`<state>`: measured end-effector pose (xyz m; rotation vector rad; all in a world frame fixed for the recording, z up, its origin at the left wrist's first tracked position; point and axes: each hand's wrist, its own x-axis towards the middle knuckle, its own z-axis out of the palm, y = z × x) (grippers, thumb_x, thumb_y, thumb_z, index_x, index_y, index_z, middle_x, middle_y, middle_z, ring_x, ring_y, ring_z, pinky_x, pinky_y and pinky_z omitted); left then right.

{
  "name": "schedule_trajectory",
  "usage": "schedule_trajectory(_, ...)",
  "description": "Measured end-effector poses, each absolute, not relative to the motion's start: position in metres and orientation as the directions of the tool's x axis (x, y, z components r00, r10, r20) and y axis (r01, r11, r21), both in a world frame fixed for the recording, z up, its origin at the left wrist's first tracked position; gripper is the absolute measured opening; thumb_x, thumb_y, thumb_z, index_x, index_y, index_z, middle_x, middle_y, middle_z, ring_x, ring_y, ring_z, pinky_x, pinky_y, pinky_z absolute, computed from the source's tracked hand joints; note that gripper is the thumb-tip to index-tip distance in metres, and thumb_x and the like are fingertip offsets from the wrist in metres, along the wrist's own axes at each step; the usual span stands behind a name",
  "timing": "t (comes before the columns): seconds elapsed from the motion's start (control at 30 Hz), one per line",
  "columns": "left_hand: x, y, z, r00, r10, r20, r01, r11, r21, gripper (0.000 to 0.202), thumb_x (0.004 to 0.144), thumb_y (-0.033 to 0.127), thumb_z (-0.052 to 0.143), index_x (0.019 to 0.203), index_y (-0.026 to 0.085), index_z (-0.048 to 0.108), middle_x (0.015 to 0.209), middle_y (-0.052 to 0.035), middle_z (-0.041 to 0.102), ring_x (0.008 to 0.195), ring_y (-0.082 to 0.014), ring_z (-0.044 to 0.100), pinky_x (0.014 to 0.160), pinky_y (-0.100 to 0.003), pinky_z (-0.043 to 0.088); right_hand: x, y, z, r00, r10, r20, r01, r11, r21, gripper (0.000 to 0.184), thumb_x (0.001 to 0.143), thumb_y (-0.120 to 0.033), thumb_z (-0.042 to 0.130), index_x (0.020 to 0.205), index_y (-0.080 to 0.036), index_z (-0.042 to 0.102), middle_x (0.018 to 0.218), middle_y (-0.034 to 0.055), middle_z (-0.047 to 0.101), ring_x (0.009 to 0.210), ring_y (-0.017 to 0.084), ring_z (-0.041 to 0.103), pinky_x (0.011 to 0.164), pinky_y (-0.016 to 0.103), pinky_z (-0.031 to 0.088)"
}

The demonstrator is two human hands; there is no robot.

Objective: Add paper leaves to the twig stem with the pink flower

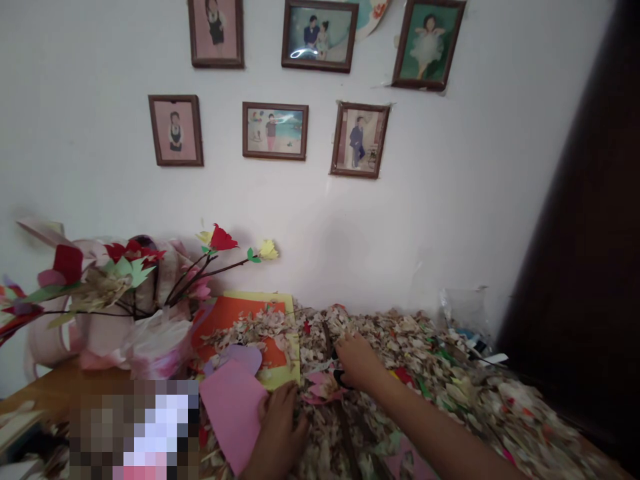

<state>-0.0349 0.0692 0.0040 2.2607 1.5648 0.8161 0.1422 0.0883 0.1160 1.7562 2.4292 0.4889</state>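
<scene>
My left hand (283, 427) is at the right edge of a pink sheet of paper (235, 410), its fingers bent over that edge. Farther forward, my right hand (357, 363) is closed around black-handled scissors (341, 379); a black loop shows under the fingers, and most of the tool is hidden. Just below this hand lies a pink paper flower (323, 388) among the scraps. A lilac paper piece (243, 358) sticks out behind the pink sheet. Orange paper (213, 323) and yellow paper (295, 340) lie beyond, partly covered with dry petals.
Dry petals and paper scraps (400, 327) cover much of the table. Paper flowers on twigs (200, 277) stand at the left beside a plastic bag (157, 343). A clear bag (465, 313) sits at the back right. Framed photos (275, 157) hang on the wall.
</scene>
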Motion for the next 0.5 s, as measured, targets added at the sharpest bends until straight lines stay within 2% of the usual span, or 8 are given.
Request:
schedule_trajectory(0.1,-0.035,0.072,0.002,0.196,0.922,0.334,0.75,-0.36,0.554,0.048,0.074,0.023,0.038,0.12,0.012,0.046,0.129,-0.0138,0.046,0.12,-0.0247,0.037,0.098,-0.046,0.023,0.143,0.088,0.115,-0.336,0.936,0.104,0.903,0.289,0.318,0.033,0.061,-0.025,0.063,0.089,-0.007,0.064,0.092,0.0158,0.065,0.091,0.028,0.055,0.077,0.036,0.039)
schedule_trajectory(0.3,-0.038,0.074,0.0,0.069,0.909,0.41,0.65,-0.353,0.673,0.043,0.076,0.023,0.038,0.116,0.014,0.049,0.125,-0.0126,0.051,0.116,-0.0249,0.043,0.094,-0.047,0.028,0.138,0.091,0.113,-0.372,0.92,0.121,0.889,0.316,0.33,0.033,0.063,-0.028,0.063,0.089,-0.007,0.064,0.09,0.0147,0.065,0.09,0.028,0.054,0.076,0.037,0.04)
schedule_trajectory(0.5,-0.039,0.072,0.002,0.115,0.882,0.457,0.651,-0.414,0.636,0.041,0.078,0.022,0.035,0.116,0.014,0.049,0.125,-0.0134,0.051,0.115,-0.0255,0.044,0.091,-0.049,0.032,0.129,0.097,0.109,-0.443,0.888,0.127,0.853,0.374,0.363,0.035,0.062,-0.029,0.066,0.089,-0.008,0.063,0.091,0.0142,0.064,0.09,0.028,0.053,0.077,0.037,0.039)
